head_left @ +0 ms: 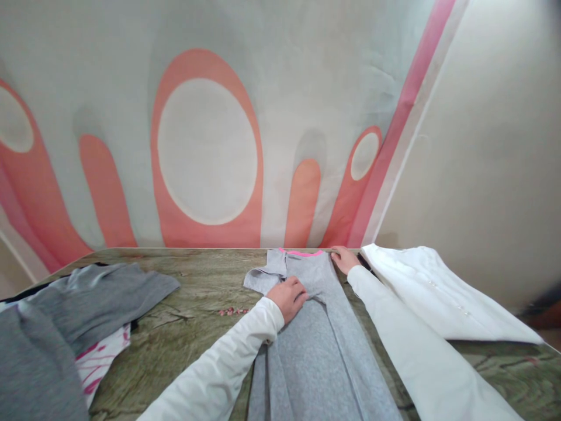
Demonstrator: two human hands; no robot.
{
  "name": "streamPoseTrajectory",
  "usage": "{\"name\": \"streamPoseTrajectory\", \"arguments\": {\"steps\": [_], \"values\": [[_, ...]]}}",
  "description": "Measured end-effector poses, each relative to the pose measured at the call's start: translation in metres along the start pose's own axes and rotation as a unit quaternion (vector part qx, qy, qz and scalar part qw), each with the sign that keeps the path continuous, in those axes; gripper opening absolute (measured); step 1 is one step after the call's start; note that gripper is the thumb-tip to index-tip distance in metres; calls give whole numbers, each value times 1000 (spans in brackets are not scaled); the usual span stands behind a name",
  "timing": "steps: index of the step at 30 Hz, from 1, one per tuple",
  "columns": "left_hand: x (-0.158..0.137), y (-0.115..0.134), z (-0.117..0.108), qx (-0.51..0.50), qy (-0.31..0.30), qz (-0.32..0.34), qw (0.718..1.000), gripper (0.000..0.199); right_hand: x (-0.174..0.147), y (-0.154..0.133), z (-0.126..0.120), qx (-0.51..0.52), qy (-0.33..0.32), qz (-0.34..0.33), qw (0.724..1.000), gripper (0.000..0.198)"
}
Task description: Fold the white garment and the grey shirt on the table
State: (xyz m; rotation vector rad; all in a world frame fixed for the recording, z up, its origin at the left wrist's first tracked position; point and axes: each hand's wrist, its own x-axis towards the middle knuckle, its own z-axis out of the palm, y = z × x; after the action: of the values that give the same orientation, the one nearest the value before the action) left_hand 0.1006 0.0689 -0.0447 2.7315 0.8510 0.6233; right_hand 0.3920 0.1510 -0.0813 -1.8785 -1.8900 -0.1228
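A light grey dress [318, 356] with a pink neckline lies lengthwise on the table, its lower end running out of the bottom of the view. Its short sleeve on the left sticks out, while the right side looks folded inward in a long straight edge. My left hand [289, 298] rests on the upper chest, fingers curled into the cloth, which creases beside the fingertips. Up at the right shoulder, my right hand [345, 259] lies by the dress's edge with thumb and fingers apart. Both arms wear white sleeves.
At the right a folded white garment [438, 298] lies close beside my right forearm. Dark grey clothing [92, 304] is heaped at the left, over a white and pink patterned cloth [105, 356]. The wood-patterned table [193, 292] ends against a wall with an orange-pink print [205, 234].
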Motion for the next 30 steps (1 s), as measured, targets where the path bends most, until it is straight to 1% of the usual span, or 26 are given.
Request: {"name": "streamPoseTrajectory", "arguments": {"steps": [3, 6, 9, 11, 14, 16, 19, 22, 26, 28, 30], "values": [[1, 1, 1, 4, 3, -2, 1000, 24, -2, -8, 3, 6, 7, -18, 1000, 29], [1, 2, 1, 6, 5, -11, 1000, 24, -7, -12, 6, 0, 21, 4, 1000, 26], [2, 0, 1, 9, 13, -42, 999, 24, -11, -11, 5, -7, 41, 31, 999, 27], [3, -4, 0, 19, 23, -74, 997, 23, -14, -12, 2, -5, 40, 30, 999, 28], [5, -12, -1, 40, 40, -113, 992, 19, -20, -17, -5, 0, 21, 4, 1000, 29], [5, -17, -2, 54, 57, -124, 989, 19, -26, -22, -7, 1, 0, -24, 1000, 30], [6, -20, -4, 66, 73, -120, 988, 22, -35, -30, -9, -6, -29, -50, 998, 32], [11, -20, -12, 78, 73, -108, 988, 24, -44, -35, -13, -19, -39, -51, 998, 33], [30, -24, -24, 127, 84, -98, 983, 24, -60, -47, -21, -21, -61, -81, 995, 35], [43, -31, -24, 159, 74, -101, 979, 25, -70, -56, -24, -16, -84, -113, 990, 39], [56, -39, -18, 186, 49, -117, 974, 28, -80, -64, -25, -13, -109, -135, 985, 44]]}}
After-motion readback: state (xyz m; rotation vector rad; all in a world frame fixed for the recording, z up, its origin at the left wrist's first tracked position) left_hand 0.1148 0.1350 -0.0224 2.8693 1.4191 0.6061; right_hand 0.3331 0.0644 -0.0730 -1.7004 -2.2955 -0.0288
